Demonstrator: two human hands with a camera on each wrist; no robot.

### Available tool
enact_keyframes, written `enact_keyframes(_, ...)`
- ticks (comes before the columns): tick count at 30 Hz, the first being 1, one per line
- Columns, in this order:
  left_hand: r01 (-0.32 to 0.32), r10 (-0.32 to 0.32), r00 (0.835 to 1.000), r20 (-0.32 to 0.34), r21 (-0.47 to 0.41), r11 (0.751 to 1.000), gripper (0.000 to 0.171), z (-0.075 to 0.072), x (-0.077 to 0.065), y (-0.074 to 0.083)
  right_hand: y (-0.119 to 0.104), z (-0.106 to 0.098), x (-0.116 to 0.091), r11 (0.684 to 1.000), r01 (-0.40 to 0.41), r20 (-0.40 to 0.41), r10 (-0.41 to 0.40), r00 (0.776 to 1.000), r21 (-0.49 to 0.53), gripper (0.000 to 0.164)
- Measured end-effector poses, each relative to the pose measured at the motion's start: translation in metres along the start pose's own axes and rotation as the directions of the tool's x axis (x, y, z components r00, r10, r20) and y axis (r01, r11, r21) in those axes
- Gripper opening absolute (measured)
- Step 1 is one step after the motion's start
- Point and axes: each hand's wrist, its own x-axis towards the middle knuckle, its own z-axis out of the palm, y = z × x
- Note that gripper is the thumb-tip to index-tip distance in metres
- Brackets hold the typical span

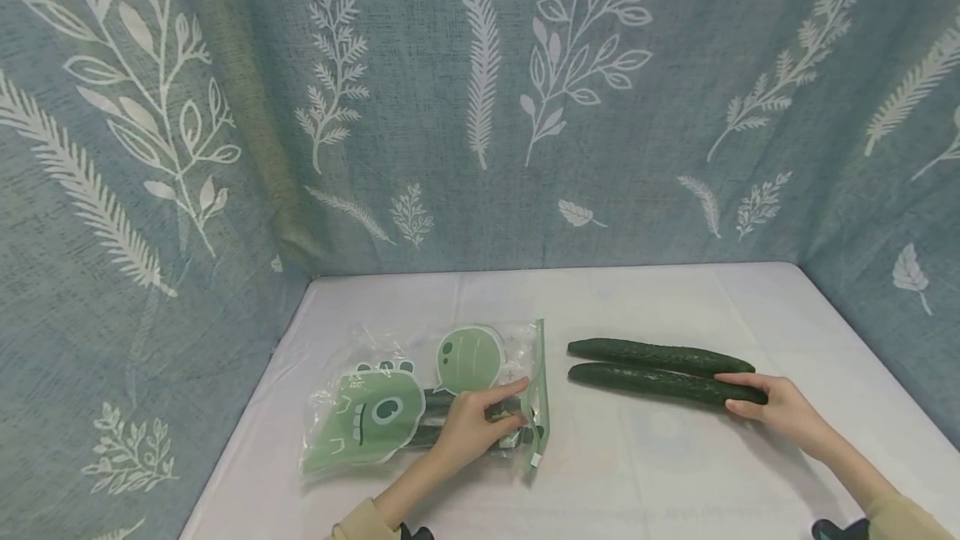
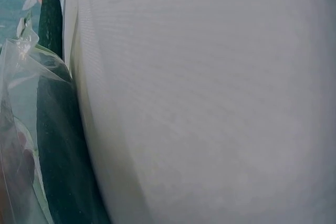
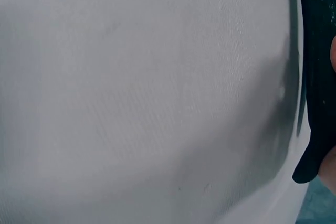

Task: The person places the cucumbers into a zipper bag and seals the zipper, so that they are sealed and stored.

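A clear zip bag [image 1: 390, 415] with green cartoon prints lies left of centre, its green-edged mouth facing right. Dark green cucumbers [image 1: 429, 437] show through its plastic. Over the mouth end rests my left hand [image 1: 468, 423], index finger and thumb extended and spread apart, fingertips at the opening. To the right, two long cucumbers lie side by side, the farther cucumber [image 1: 660, 352] behind the nearer cucumber [image 1: 645, 382]. My right hand [image 1: 780, 411] grips the nearer one's right end between thumb and fingers. In the right wrist view that cucumber [image 3: 319, 51] runs down the right edge.
A white cloth covers the table [image 1: 637, 473]. Blue-green curtains [image 1: 450, 215] with white leaf patterns stand behind it and along both sides. A green slider strip [image 1: 541, 373] edges the bag's mouth, a short way from the cucumbers' left tips.
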Motion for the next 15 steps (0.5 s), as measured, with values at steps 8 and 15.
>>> enact_keyframes(8, -0.017, 0.017, 1.000, -0.011, 0.002, 1.000, 0.047, 0.000, 0.000, 0.001, -0.003, 0.003, 0.000, 0.998, -0.024, 0.004, 0.024, 1.000, 0.053, 0.053)
enact_keyframes(15, -0.013, 0.013, 0.999, -0.037, 0.011, 1.000, 0.047, 0.000, 0.001, 0.002, -0.012, 0.005, 0.000, 0.987, -0.082, 0.014, 0.081, 0.997, 0.139, 0.059)
